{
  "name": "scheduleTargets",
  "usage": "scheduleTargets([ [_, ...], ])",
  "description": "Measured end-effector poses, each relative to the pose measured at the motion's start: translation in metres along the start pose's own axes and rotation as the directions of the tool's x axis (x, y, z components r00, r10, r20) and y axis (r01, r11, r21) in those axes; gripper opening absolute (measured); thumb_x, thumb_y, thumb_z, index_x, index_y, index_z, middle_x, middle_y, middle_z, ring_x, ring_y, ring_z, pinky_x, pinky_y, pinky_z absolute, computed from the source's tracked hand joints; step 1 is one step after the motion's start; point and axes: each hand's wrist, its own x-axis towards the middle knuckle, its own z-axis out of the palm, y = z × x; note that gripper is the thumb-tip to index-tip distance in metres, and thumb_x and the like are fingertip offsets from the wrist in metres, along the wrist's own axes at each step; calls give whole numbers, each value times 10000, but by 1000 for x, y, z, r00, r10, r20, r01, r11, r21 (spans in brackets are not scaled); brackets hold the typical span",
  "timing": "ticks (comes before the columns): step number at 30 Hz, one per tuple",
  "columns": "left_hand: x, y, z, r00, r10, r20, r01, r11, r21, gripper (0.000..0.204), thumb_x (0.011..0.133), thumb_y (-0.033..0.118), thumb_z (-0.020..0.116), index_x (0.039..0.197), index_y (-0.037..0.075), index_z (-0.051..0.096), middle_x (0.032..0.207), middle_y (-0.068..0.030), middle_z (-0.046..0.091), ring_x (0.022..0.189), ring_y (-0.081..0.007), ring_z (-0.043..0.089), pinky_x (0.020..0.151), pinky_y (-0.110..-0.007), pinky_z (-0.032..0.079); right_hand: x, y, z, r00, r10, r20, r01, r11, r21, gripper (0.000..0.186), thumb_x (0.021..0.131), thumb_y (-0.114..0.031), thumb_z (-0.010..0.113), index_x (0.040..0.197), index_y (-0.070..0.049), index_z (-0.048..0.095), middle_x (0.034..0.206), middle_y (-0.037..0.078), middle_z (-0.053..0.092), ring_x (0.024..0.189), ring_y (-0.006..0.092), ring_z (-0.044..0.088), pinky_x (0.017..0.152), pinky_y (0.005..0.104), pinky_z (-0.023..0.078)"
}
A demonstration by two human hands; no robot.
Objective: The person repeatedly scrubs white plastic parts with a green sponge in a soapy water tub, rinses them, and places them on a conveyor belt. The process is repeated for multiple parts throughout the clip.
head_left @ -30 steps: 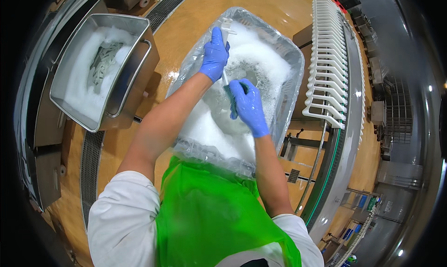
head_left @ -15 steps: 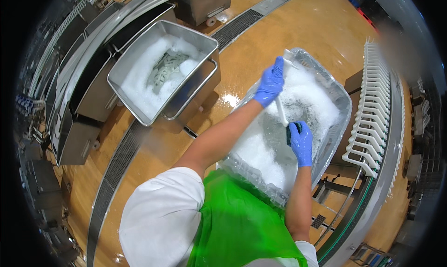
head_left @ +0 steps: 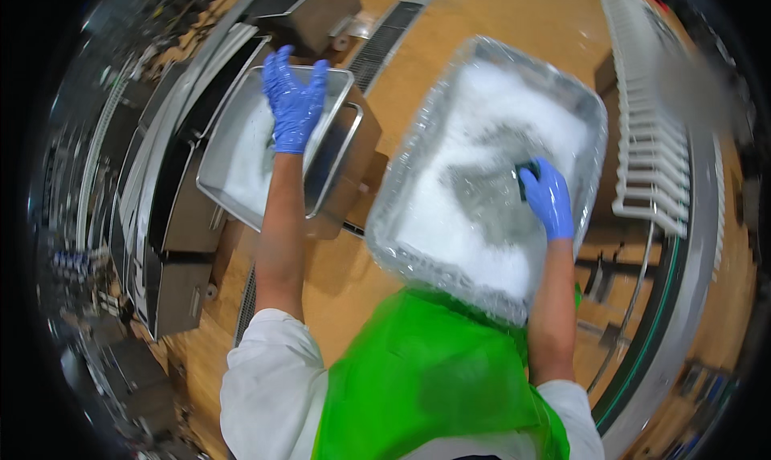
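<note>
Dark green pad [head_left: 522,185]: held in the right hand, at the right part of the water patch in the lined tub; whether the water is touched by it cannot be told.
Right hand [head_left: 549,201]: covered by a blue glove; the fingers are bent around the pad, and only the pad's edge is shown at their left side.
Left hand [head_left: 295,104]: covered also by a blue glove; it is widely opened, with the fingers spread and pointed away from the body. Nothing is seen to be held. It is seen over the metal bin; whether something is touched by it cannot be told.
Lined tub [head_left: 385,209]: covered at its rim with clear plastic film and placed in front of the apron. White foam [head_left: 438,227] is spread around the patch of grey water [head_left: 490,199].
Metal bin [head_left: 359,143]: placed to the left of the tub, apart from it. Foam is contained in it, and 1 long handle [head_left: 337,159] is fixed on the side turned to the tub.
White pieces [head_left: 652,159]: arranged in a row at the right, along a curved conveyor [head_left: 699,247]; they are somewhat blurred.
Clothing: a green apron [head_left: 430,372] and 2 white sleeves [head_left: 269,380] are worn.
Floor [head_left: 341,271]: coloured yellow-brown; a dark drain grating [head_left: 381,46] is set in it, beyond the bin.
</note>
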Motion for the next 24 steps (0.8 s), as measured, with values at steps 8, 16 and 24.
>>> scheduleTargets([
  [8,-96,228,124,448,416,791,-213,909,-357,641,852,480,598,1302,34,501,1387,-249,438,1299,-403,396,1067,-457,336,-3,45,-9,997,55,61,-45,988,-146,226,775,-157,518,884,-75,697,929,206,665,870,398,637,785,467,509],
  [16,-274,56,315,196,309,931,-134,949,-287,706,834,532,579,1419,173,415,1440,-165,425,1326,-343,402,1104,-419,319,0,9,-4,984,-6,178,-6,998,66,223,766,-145,549,903,-66,706,959,227,659,894,391,635,793,452,504],
  [24,-204,228,196,-16,532,846,-455,750,-480,566,835,373,637,1297,67,522,1186,-198,581,1097,-367,563,949,-429,446,26,67,-10,970,169,173,-175,984,19,248,745,-124,574,939,-49,709,986,219,667,931,365,652,816,435,512],
])
